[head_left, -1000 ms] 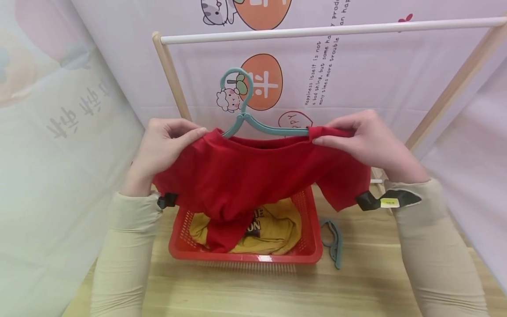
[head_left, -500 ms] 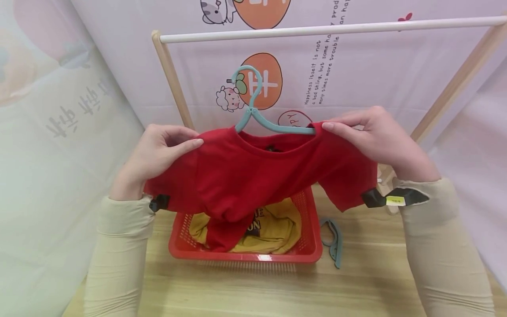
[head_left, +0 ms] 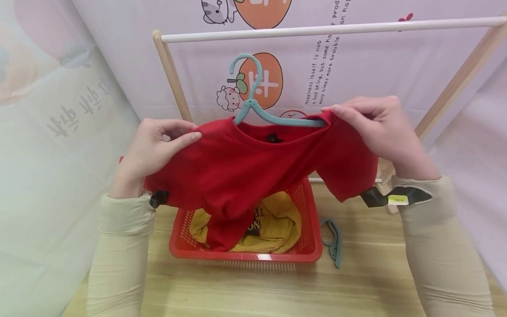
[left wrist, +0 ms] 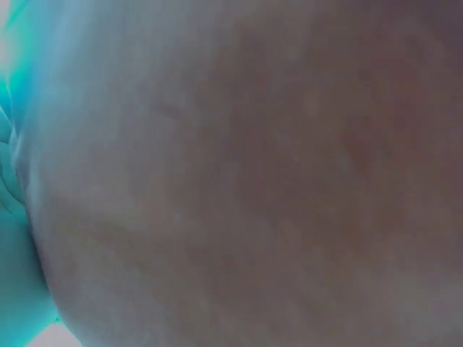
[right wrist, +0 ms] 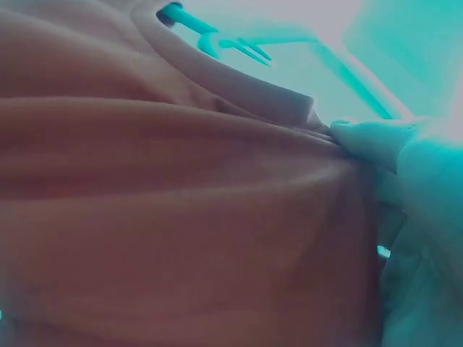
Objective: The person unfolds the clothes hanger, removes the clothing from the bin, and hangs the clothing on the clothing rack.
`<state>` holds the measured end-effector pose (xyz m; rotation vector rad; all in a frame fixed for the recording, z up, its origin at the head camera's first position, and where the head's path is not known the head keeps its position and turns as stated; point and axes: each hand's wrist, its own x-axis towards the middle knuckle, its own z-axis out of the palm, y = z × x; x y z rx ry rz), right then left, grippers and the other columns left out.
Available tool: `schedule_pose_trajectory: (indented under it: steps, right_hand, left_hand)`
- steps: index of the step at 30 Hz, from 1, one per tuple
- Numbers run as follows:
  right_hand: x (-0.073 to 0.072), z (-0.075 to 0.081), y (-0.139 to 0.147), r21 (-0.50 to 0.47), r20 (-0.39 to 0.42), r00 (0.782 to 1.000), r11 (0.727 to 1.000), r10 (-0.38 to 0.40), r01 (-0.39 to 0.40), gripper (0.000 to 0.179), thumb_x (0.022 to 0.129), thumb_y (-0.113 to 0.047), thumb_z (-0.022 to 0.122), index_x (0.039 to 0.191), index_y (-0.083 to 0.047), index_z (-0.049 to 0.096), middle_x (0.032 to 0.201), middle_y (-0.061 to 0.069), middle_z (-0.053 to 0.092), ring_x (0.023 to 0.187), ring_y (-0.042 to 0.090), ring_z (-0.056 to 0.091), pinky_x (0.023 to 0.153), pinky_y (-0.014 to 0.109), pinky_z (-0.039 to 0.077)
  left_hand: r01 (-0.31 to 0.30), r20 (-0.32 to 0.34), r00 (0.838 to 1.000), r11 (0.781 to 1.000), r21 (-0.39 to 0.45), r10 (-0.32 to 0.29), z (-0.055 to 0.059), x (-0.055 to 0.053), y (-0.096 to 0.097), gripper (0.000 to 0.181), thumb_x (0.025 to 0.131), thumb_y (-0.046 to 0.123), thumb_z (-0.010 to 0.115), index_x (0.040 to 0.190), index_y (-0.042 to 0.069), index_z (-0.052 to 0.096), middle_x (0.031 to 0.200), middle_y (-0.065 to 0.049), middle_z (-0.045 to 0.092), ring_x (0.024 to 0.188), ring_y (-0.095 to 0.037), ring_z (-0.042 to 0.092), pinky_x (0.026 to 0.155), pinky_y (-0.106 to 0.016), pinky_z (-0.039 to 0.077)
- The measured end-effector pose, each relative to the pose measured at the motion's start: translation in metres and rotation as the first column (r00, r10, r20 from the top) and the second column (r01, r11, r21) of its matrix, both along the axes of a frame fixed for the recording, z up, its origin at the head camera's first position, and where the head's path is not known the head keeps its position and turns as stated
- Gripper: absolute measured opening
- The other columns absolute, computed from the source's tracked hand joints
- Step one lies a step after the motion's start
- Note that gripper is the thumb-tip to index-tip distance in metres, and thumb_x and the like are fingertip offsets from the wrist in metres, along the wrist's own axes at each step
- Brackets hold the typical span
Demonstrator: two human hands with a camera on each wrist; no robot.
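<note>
A red T-shirt (head_left: 253, 163) is stretched between both hands, its lower part trailing over the basket. My left hand (head_left: 156, 147) pinches its shoulder on the left between thumb and fingers. At the neckline's right end, my right hand (head_left: 384, 125) pinches the other shoulder; in the right wrist view the thumb (right wrist: 369, 141) presses the cloth beside the collar. A light blue hanger (head_left: 253, 94) sticks up through the neck opening, hook to the left. Its right arm reaches under the shirt near the right hand, while the left arm's end is hidden inside. Cloth fills the left wrist view.
A red basket (head_left: 245, 256) with a yellow garment (head_left: 281, 229) stands on the wooden surface (head_left: 237, 293). Right of it lies a folded blue hanger (head_left: 334, 244). Behind the shirt rises a rack with a white rail (head_left: 317, 31) and wooden posts (head_left: 172, 77).
The hanger and shirt have shifted right and up, the hook tilting upright. My right hand has moved up and right, pulling the collar wider; my left hand has slid outward along the shoulder.
</note>
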<state>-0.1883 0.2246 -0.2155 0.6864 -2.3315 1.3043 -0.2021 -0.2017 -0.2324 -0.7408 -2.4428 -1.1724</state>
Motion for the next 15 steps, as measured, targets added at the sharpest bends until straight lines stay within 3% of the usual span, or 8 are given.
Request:
schedule_pose_trajectory:
  steps: [3, 6, 10, 13, 15]
  right_hand:
    - [0.0015, 0.0033, 0.0046, -0.071, 0.007, 1.000, 0.997, -0.003, 0.004, 0.021, 0.101, -0.014, 0.066, 0.112, -0.001, 0.078, 0.099, 0.006, 0.075, 0.082, 0.023, 0.069, 0.067, 0.020, 0.057]
    - [0.0025, 0.0050, 0.0050, -0.055, 0.029, 0.999, 0.997, -0.044, 0.045, 0.022, 0.100, -0.019, 0.068, 0.113, -0.005, 0.079, 0.098, 0.004, 0.076, 0.078, 0.023, 0.070, 0.064, 0.020, 0.057]
    - [0.0024, 0.0064, 0.0013, 0.108, 0.058, 0.996, 0.992, -0.070, 0.063, 0.022, 0.101, -0.027, 0.067, 0.117, -0.019, 0.080, 0.102, 0.001, 0.075, 0.087, 0.019, 0.068, 0.070, 0.019, 0.054]
    - [0.0014, 0.0074, 0.0003, 0.242, 0.094, 0.995, 0.970, -0.039, 0.016, 0.025, 0.100, -0.030, 0.069, 0.123, -0.028, 0.076, 0.107, -0.002, 0.075, 0.095, 0.015, 0.066, 0.074, 0.019, 0.050]
    - [0.0024, 0.0083, 0.0012, 0.279, 0.147, 0.989, 0.960, -0.017, -0.025, 0.030, 0.097, -0.030, 0.073, 0.127, -0.031, 0.074, 0.109, -0.003, 0.075, 0.097, 0.015, 0.066, 0.076, 0.019, 0.051]
  left_hand:
    - [-0.008, 0.019, 1.000, 1.000, 0.015, 0.008, 0.0024, 0.0006, -0.0022, 0.017, 0.092, 0.017, 0.079, 0.108, 0.010, 0.080, 0.085, 0.001, 0.073, 0.067, -0.018, 0.060, 0.058, -0.023, 0.045]
    - [0.007, 0.036, 0.999, 1.000, 0.009, -0.007, 0.0018, 0.0010, -0.0010, 0.017, 0.092, 0.019, 0.079, 0.108, 0.012, 0.080, 0.085, 0.000, 0.073, 0.068, -0.020, 0.060, 0.058, -0.024, 0.046]
    - [0.018, 0.039, 0.999, 1.000, 0.018, -0.019, -0.0008, 0.0017, 0.0034, 0.015, 0.093, 0.021, 0.078, 0.105, 0.012, 0.081, 0.084, -0.001, 0.073, 0.067, -0.020, 0.060, 0.057, -0.025, 0.046]
    - [0.013, 0.037, 0.999, 0.999, 0.036, -0.014, -0.0022, 0.0020, 0.0048, 0.015, 0.093, 0.021, 0.078, 0.105, 0.012, 0.081, 0.084, 0.000, 0.073, 0.068, -0.019, 0.061, 0.058, -0.025, 0.047]
    - [0.007, 0.037, 0.999, 0.999, 0.042, -0.009, -0.0028, 0.0019, 0.0047, 0.016, 0.093, 0.020, 0.078, 0.106, 0.011, 0.081, 0.084, 0.000, 0.074, 0.069, -0.019, 0.063, 0.060, -0.024, 0.047]
